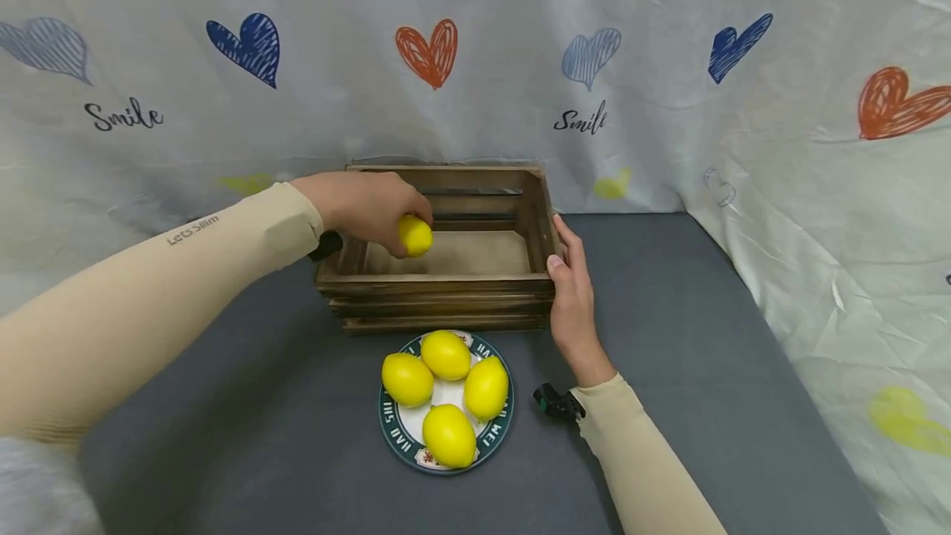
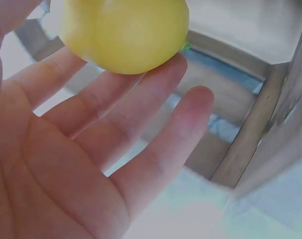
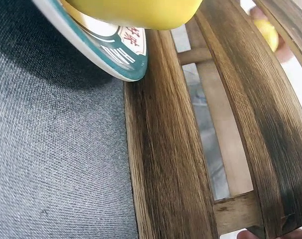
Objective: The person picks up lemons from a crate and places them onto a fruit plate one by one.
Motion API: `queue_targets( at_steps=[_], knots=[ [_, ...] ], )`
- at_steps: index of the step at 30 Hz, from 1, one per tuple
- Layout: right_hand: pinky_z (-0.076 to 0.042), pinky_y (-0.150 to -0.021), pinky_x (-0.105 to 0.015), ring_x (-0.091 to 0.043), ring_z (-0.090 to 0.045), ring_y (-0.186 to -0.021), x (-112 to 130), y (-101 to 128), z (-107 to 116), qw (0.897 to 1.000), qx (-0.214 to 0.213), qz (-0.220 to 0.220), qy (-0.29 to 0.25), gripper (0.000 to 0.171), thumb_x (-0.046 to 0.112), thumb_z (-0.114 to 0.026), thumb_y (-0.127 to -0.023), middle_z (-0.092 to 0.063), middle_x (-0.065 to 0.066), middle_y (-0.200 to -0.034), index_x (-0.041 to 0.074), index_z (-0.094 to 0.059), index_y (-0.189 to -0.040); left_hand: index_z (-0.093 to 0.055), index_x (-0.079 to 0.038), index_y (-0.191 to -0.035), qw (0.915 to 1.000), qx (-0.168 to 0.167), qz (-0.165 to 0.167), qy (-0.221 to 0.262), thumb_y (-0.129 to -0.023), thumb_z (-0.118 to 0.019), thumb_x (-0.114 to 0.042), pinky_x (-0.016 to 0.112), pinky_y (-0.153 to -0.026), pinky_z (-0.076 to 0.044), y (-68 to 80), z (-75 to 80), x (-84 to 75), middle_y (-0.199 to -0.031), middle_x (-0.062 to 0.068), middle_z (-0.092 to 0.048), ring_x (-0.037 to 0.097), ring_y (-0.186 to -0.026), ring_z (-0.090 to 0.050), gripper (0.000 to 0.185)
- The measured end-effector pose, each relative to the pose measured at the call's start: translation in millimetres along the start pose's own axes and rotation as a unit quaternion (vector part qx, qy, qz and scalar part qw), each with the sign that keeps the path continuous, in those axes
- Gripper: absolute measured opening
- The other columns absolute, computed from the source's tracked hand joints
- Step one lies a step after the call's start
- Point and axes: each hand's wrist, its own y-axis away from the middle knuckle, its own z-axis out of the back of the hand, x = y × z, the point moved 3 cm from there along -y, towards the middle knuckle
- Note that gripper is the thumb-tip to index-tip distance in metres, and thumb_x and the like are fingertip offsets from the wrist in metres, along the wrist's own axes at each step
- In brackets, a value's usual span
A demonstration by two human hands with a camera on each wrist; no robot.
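Observation:
My left hand (image 1: 371, 209) holds a yellow lemon (image 1: 416, 236) over the left part of a brown wooden slatted crate (image 1: 438, 304). In the left wrist view the lemon's green-tipped end shows beyond the fingers, and the palm faces the camera. At the crate's right end, my right hand (image 1: 575, 304) rests against the outer side, fingers extended and thumb by the front corner. Several more lemons (image 1: 449, 436) lie on a round plate (image 1: 387, 419) with a green lettered rim, just in front of the crate. The right wrist view shows the crate's front slats (image 3: 175, 139) close up.
A dark grey cloth (image 1: 691, 403) covers the table. Behind the crate hangs a pale curtain (image 1: 490, 122) printed with hearts and words, which continues along the right side. The bare inside floor of the crate (image 1: 483, 254) shows between its walls.

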Motion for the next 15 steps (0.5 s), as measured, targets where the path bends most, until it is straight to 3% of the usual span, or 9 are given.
queue_targets(
  at_steps=[8,15],
  knots=[
    [-0.024,-0.128,-0.064,-0.021,-0.032,-0.161,-1,2,3,1.000,0.003,0.002,-0.003,0.060,0.039,-0.038,-0.109,-0.032,0.011,-0.174,0.036,-0.035,-0.169,-0.068,-0.015,-0.141,0.9992,-0.026,-0.012,-0.027,-0.092,-0.085,-0.021,0.047,-0.102,-0.057,33.5,14.7,-21.4,-0.131,0.007,-0.072,0.028,-0.111,-0.062,0.053],
    [-0.022,-0.130,-0.065,-0.020,-0.029,-0.162,5,0,0,1.000,0.008,0.002,-0.003,0.060,0.041,-0.038,-0.109,-0.031,0.013,-0.175,0.037,-0.035,-0.169,-0.069,-0.021,-0.142,0.9976,-0.058,-0.001,-0.039,-0.091,-0.087,-0.024,0.048,-0.100,-0.061,79.6,21.3,-50.6,-0.135,0.006,-0.070,0.027,-0.110,-0.065,0.055]
  ],
)
